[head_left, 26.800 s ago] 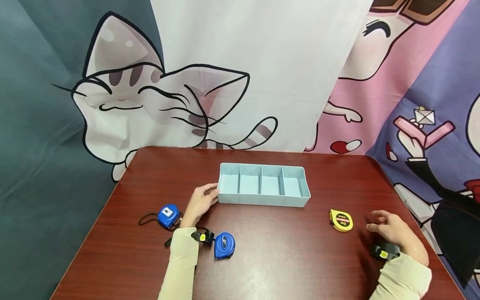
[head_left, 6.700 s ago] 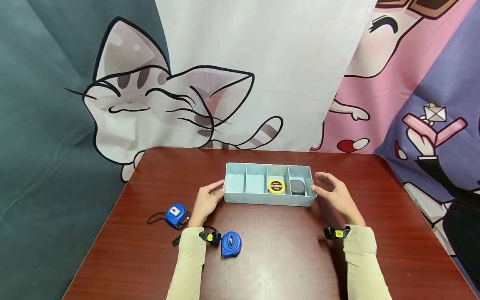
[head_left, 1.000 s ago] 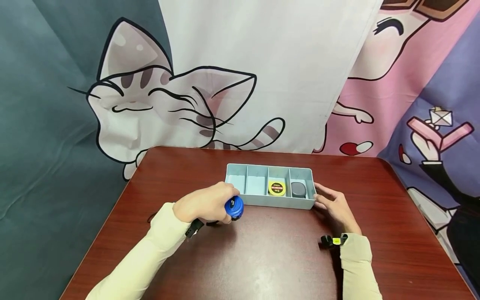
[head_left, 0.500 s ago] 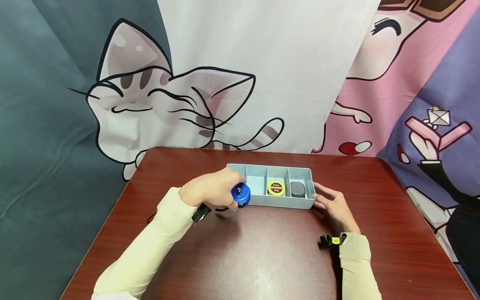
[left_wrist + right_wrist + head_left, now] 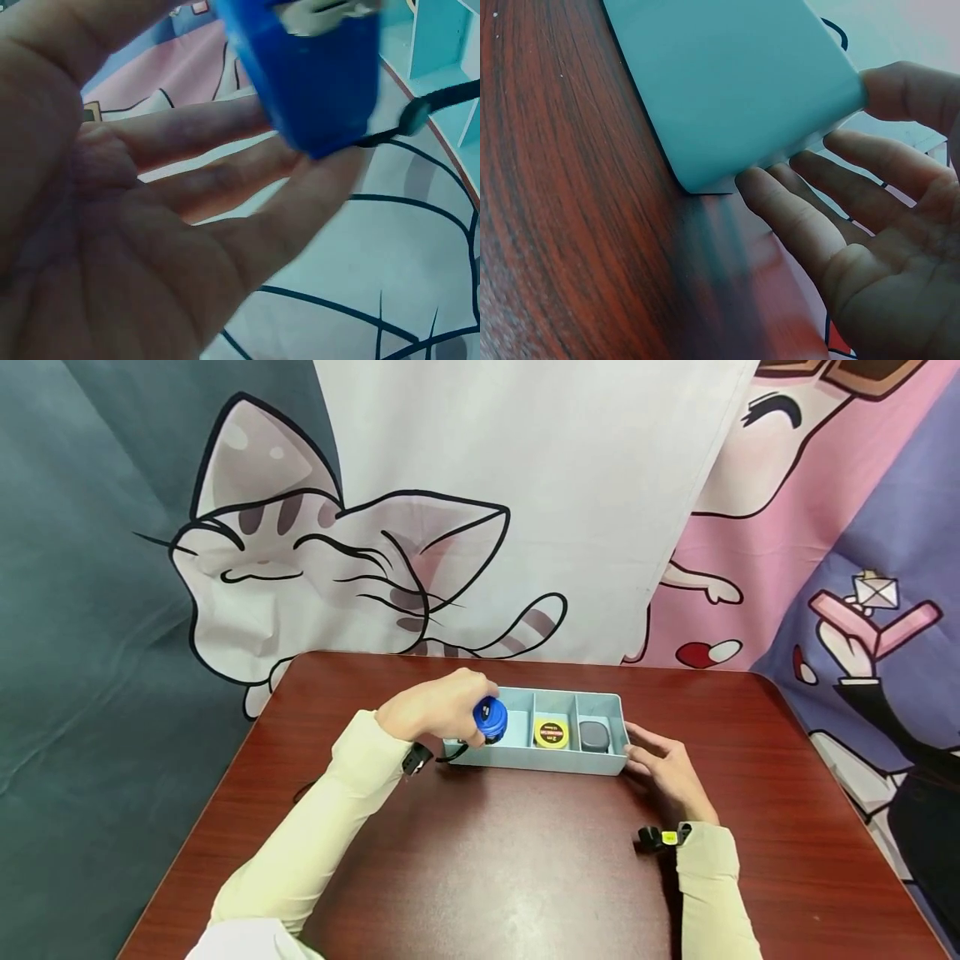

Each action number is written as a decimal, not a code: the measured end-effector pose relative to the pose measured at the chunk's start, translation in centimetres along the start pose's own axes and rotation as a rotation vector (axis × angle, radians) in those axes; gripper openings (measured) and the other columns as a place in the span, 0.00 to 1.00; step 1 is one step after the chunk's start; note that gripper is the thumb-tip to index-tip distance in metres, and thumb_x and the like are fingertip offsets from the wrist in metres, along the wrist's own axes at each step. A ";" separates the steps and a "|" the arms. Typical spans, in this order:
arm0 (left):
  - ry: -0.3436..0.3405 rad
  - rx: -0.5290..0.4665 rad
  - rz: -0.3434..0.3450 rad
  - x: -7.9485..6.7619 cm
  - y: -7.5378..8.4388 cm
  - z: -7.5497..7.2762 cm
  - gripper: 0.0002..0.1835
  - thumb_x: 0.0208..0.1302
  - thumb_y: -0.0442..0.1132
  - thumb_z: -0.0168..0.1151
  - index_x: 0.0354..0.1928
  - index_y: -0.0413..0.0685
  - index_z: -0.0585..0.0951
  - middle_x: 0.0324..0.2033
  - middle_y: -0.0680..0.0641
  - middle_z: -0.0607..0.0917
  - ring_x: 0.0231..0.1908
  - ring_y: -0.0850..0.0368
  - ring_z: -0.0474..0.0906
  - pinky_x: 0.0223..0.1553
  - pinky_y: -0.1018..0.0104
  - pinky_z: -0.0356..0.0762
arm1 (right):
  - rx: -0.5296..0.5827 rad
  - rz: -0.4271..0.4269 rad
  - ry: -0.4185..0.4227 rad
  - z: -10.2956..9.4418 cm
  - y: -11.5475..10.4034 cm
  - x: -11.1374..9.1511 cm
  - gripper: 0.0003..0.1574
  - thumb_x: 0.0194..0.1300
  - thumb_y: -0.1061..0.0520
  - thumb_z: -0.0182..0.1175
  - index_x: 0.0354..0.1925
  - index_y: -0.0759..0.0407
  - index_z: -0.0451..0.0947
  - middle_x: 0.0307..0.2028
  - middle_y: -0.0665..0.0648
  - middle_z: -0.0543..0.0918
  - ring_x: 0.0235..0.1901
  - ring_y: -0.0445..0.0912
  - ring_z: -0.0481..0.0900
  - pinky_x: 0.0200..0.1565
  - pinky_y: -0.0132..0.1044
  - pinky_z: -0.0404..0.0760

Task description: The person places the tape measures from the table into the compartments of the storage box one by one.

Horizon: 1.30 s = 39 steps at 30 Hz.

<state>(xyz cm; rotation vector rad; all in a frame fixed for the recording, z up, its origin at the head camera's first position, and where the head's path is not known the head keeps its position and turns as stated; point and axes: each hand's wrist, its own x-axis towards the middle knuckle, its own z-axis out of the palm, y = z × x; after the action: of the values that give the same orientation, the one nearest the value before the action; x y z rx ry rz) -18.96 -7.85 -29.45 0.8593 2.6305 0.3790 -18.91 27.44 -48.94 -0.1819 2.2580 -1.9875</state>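
My left hand point(image 5: 438, 706) grips a blue tape measure point(image 5: 491, 718) between thumb and fingers, above the left part of the pale blue divided box point(image 5: 536, 758). A black wrist cord point(image 5: 442, 97) trails from the tape measure in the left wrist view. Straight fingers of my right hand point(image 5: 670, 772) touch the box's right end, as the right wrist view also shows. A yellow tape measure point(image 5: 551, 734) lies in the third compartment from the left. The rightmost one holds a grey rounded-square object point(image 5: 594, 737). My left hand hides most of the leftmost compartment.
The box stands on a reddish-brown wooden table point(image 5: 555, 868), near its back edge. A bit of black cord point(image 5: 302, 792) shows left of my left sleeve point(image 5: 322, 827), which hides whatever it belongs to. A printed cartoon curtain point(image 5: 577, 510) hangs behind the table.
Over the last second, my left hand has carried the blue tape measure away from me and slightly right, over the box. The yellow tape measure, earlier on the table, now lies in the box.
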 end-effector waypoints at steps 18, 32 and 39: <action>0.177 -0.136 0.043 4.4 -1.8 0.1 0.29 0.42 0.44 0.73 0.48 0.43 0.73 0.41 0.48 0.78 0.41 0.56 0.74 0.44 0.66 0.75 | 0.033 0.001 -0.013 0.0 0.0 0.1 0.34 0.63 0.57 0.58 0.64 0.66 0.61 0.60 0.72 0.65 0.48 0.54 0.78 0.45 0.41 0.76; 0.192 -0.154 0.005 6.5 -2.6 -0.5 0.33 0.43 0.46 0.70 0.53 0.40 0.73 0.45 0.47 0.79 0.42 0.57 0.74 0.46 0.66 0.73 | 0.085 -0.001 -0.014 0.1 0.2 0.2 0.33 0.63 0.58 0.58 0.64 0.67 0.62 0.60 0.72 0.65 0.49 0.55 0.77 0.44 0.38 0.77; 0.210 -0.157 0.018 7.5 -2.5 -1.1 0.31 0.44 0.46 0.70 0.52 0.41 0.74 0.44 0.46 0.79 0.42 0.56 0.74 0.46 0.66 0.73 | 0.078 0.001 -0.015 0.0 0.1 0.2 0.34 0.63 0.58 0.58 0.64 0.67 0.61 0.60 0.72 0.64 0.48 0.53 0.79 0.45 0.40 0.77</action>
<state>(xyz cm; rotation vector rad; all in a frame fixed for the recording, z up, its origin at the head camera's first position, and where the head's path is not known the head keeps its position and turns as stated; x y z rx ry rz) -26.38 -5.43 -31.18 0.8327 2.7372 0.7060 -19.14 27.44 -49.06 -0.1873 2.1663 -2.0620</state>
